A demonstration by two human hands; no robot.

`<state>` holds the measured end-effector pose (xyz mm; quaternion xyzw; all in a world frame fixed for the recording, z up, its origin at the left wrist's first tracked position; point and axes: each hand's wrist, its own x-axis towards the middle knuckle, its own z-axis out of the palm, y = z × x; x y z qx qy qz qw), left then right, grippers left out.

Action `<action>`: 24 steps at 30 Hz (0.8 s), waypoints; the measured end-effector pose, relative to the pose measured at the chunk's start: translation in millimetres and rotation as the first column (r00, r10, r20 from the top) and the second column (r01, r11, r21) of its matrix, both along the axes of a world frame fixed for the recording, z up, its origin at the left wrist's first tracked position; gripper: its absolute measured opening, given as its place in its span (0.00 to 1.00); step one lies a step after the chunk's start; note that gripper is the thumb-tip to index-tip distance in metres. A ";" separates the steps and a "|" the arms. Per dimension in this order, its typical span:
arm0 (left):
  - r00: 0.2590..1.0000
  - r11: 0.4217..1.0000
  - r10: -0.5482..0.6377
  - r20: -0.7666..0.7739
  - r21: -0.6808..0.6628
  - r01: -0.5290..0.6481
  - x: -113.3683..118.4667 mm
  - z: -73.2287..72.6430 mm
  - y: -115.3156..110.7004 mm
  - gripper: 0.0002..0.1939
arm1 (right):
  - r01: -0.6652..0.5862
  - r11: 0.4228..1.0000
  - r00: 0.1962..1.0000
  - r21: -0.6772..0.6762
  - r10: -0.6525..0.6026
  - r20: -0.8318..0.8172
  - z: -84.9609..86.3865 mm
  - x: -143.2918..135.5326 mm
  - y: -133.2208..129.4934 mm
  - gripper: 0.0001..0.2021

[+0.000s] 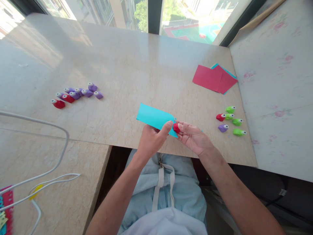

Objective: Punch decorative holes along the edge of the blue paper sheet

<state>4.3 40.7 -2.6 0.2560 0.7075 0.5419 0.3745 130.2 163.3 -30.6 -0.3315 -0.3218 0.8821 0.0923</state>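
A strip of blue paper [154,115] is pinched between thumb and fingers of my left hand [153,138], just above the front edge of the counter. My right hand [193,135] grips a small red craft punch [176,128] at the paper's right end. Small cut marks show along that end, close to the punch. Fingers cover part of the punch, so whether its jaw is pressed down cannot be made out.
Several purple and red punches [74,93] lie on the left of the marble counter [122,71]. Green, red and purple punches [230,116] sit at right, below red and blue paper sheets [210,78]. White cables [56,127] cross the lower left, near punched paper [8,204].
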 end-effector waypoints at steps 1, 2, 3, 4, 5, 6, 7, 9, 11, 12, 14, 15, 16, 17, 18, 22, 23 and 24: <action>1.000 1.000 0.010 0.011 -0.006 -0.010 0.1 -0.2 0.0 0.21 | 0.000 1.000 1.000 0.002 0.000 -0.002 -0.3 0.0 0.0 0.16; 1.000 1.000 0.021 0.017 -0.013 -0.020 0.3 -0.3 0.1 0.21 | 0.000 1.000 1.000 0.002 0.000 -0.006 -0.5 -0.1 -0.1 0.15; 1.000 0.999 0.028 0.015 -0.017 -0.028 0.4 -0.3 0.1 0.21 | 0.002 1.000 1.000 -0.001 -0.002 -0.008 -0.5 -0.3 -0.5 0.15; 0.999 0.999 0.035 0.008 -0.017 -0.034 0.5 -0.4 0.1 0.21 | 0.007 1.000 1.000 -0.005 -0.007 -0.009 -0.4 -0.5 -1.0 0.15; 0.999 0.999 0.039 -0.001 -0.017 -0.039 0.5 -0.5 0.2 0.20 | 0.014 1.000 1.000 -0.010 -0.014 -0.006 -0.2 -0.7 -1.6 0.15; 0.999 0.999 0.042 -0.013 -0.015 -0.042 0.4 -0.7 0.2 0.19 | 0.022 1.000 1.000 -0.015 -0.022 -0.002 0.1 -0.9 -2.2 0.16; 0.999 0.999 0.044 -0.028 -0.015 -0.044 0.3 -0.9 0.2 0.18 | 0.031 0.999 1.000 -0.020 -0.031 0.004 0.3 -1.1 -2.7 0.16; 0.997 0.999 0.047 -0.062 -0.021 -0.049 0.0 -1.7 0.3 0.18 | 0.049 0.998 0.999 -0.033 -0.048 0.019 0.1 -1.5 -3.2 0.17; 0.996 0.999 0.041 -0.075 -0.022 -0.043 -0.2 -2.6 0.4 0.18 | 0.077 0.996 0.996 -0.049 -0.075 0.039 -1.4 -1.7 -3.2 0.17; 0.997 0.999 0.034 -0.070 -0.020 -0.036 -0.3 -3.2 0.4 0.19 | 0.094 0.994 0.995 -0.056 -0.091 0.050 -2.6 -1.7 -3.0 0.15; 0.999 1.000 0.014 -0.043 -0.023 -0.015 -0.3 -4.3 0.2 0.20 | 0.119 0.991 0.992 -0.063 -0.115 0.057 -5.1 -1.7 -2.7 0.13; 0.999 1.000 0.005 -0.032 -0.029 -0.006 -0.3 -4.7 0.0 0.21 | 0.122 0.991 0.992 -0.063 -0.119 0.048 -6.0 -1.6 -2.6 0.13; 1.000 0.999 0.000 -0.026 -0.036 -0.001 -0.3 -5.1 -0.2 0.22 | 0.117 0.991 0.993 -0.065 -0.115 0.029 -6.6 -1.5 -2.6 0.13; 1.000 0.999 0.001 -0.025 -0.043 -0.002 -0.3 -5.4 -0.5 0.22 | 0.107 0.992 0.994 -0.072 -0.107 0.006 -6.8 -1.4 -2.7 0.14; 1.000 0.999 0.006 -0.028 -0.048 -0.007 -0.4 -5.5 -0.7 0.22 | 0.097 0.992 0.995 -0.083 -0.099 -0.016 -6.6 -1.3 -3.0 0.14; 0.998 0.997 0.038 -0.052 -0.064 -0.041 -0.7 -4.8 -1.0 0.21 | 0.076 0.984 0.995 -0.159 -0.085 -0.047 -5.6 -0.9 -4.1 0.13; 0.998 0.997 0.041 -0.055 -0.067 -0.045 -0.7 -4.5 -0.9 0.21 | 0.077 0.981 0.995 -0.177 -0.086 -0.047 -6.0 -0.8 -4.2 0.12; 0.998 0.996 0.042 -0.056 -0.071 -0.046 -0.8 -4.3 -0.7 0.21 | 0.078 0.978 0.995 -0.192 -0.088 -0.047 -6.8 -0.6 -4.2 0.12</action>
